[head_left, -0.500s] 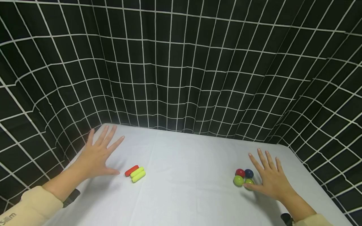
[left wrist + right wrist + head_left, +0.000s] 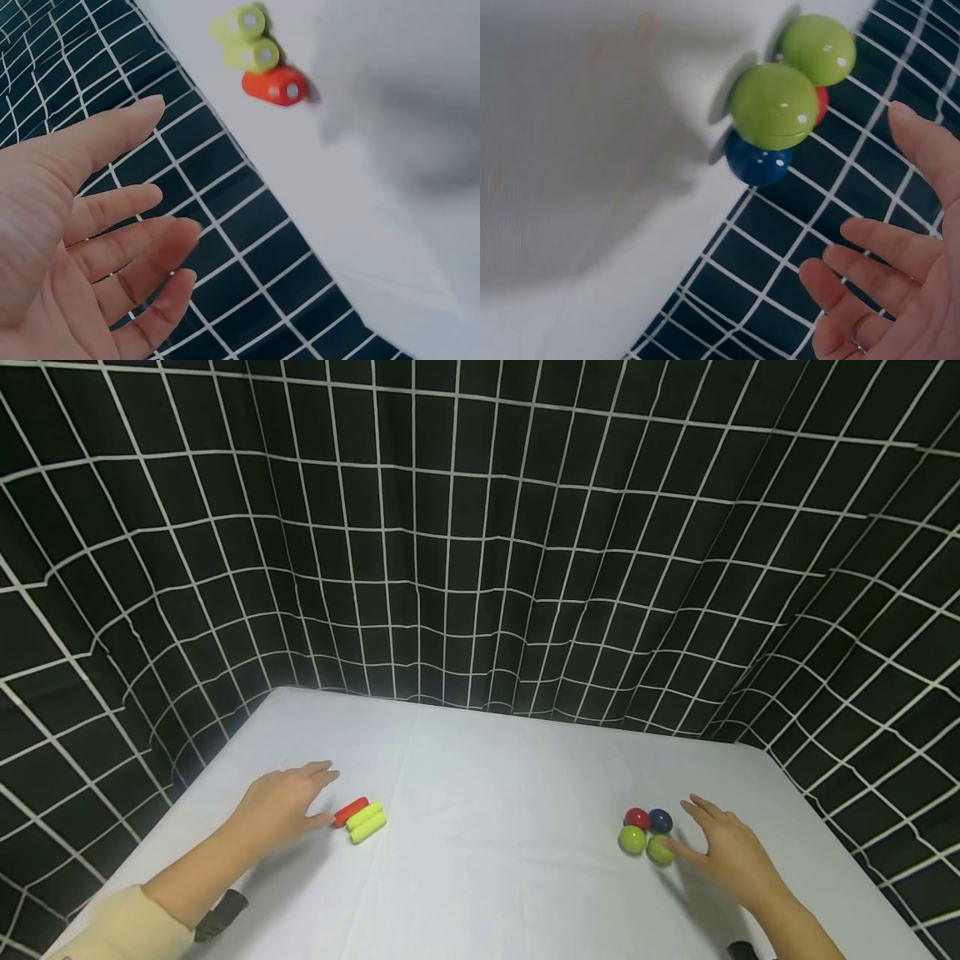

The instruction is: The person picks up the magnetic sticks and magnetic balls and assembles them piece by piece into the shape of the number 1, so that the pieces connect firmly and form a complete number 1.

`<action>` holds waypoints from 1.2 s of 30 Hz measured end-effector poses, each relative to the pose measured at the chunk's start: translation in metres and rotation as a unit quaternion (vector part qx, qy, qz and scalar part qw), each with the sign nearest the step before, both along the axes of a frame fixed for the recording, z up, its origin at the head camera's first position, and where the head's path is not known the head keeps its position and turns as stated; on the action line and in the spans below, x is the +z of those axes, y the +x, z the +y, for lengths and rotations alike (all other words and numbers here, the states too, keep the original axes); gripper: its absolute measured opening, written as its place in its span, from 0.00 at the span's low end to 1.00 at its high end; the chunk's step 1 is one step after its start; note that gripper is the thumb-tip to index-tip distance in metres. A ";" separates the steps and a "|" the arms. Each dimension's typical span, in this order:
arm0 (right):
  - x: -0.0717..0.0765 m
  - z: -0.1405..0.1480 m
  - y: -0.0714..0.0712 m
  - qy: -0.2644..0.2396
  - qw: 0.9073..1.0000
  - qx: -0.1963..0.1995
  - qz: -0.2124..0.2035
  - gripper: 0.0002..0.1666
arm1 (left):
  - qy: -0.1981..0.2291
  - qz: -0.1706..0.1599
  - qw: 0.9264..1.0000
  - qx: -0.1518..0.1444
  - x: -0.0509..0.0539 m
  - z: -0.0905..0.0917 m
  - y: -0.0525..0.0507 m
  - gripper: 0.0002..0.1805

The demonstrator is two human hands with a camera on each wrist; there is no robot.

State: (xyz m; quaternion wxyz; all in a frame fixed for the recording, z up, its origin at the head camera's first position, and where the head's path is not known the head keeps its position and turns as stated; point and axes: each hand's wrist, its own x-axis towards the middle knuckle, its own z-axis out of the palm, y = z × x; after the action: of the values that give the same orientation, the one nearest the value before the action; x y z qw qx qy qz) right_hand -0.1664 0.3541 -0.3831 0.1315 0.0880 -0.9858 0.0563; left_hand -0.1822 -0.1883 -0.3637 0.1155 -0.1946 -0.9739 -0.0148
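Note:
My left hand (image 2: 279, 807) hovers just left of a red stick (image 2: 351, 812) with rounded ends, its fingers loosely bent and nothing in them. Two yellow-green sticks (image 2: 368, 828) lie side by side against the red one. In the left wrist view, thumb and fingers are apart, with the red stick (image 2: 275, 86) beyond them. On the right, my right hand (image 2: 733, 853) is beside a cluster of shiny balls: a red ball (image 2: 637, 819), a dark blue ball (image 2: 661, 821) and two green balls (image 2: 632, 839). The right wrist view shows its thumb and fingers apart, holding nothing.
A white cloth (image 2: 487, 827) covers the table under both groups. Black curtains (image 2: 465, 543) with a white grid stand behind the table and along both sides.
Both hands have come down from a wide finger spread, their fingers now more bent. The left has shifted nearer the sticks. The sticks and balls lie about where they were.

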 end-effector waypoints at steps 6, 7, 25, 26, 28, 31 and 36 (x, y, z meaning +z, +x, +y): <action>-0.005 0.001 0.005 -0.091 0.996 -0.018 0.008 0.34 | 0.043 -0.001 0.999 0.014 -0.012 0.010 0.002 0.26; -0.006 0.000 0.005 -0.103 0.994 -0.026 0.002 0.33 | 0.050 0.000 0.999 0.016 -0.014 0.011 0.002 0.25; -0.027 0.005 0.003 -0.285 0.939 -0.162 -0.104 0.37 | 0.159 -0.080 0.982 0.066 -0.042 0.029 0.001 0.19; -0.028 0.006 0.003 -0.291 0.936 -0.169 -0.105 0.38 | 0.163 -0.086 0.980 0.069 -0.043 0.029 0.000 0.19; -0.030 0.007 0.004 -0.302 0.931 -0.177 -0.104 0.38 | 0.170 -0.095 0.978 0.074 -0.046 0.031 0.000 0.18; -0.033 0.006 0.004 -0.313 0.929 -0.173 -0.093 0.36 | 0.177 -0.094 0.977 0.079 -0.048 0.033 0.000 0.18; -0.039 0.006 0.003 -0.316 0.931 -0.161 -0.090 0.33 | 0.186 -0.082 0.975 0.085 -0.050 0.036 0.000 0.17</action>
State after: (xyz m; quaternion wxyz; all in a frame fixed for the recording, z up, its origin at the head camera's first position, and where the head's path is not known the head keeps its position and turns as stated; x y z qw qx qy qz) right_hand -0.1633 0.3597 -0.4218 0.0701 -0.1231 -0.9255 0.3511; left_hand -0.1818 -0.1520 -0.4138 0.0703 -0.0841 -0.9734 -0.2014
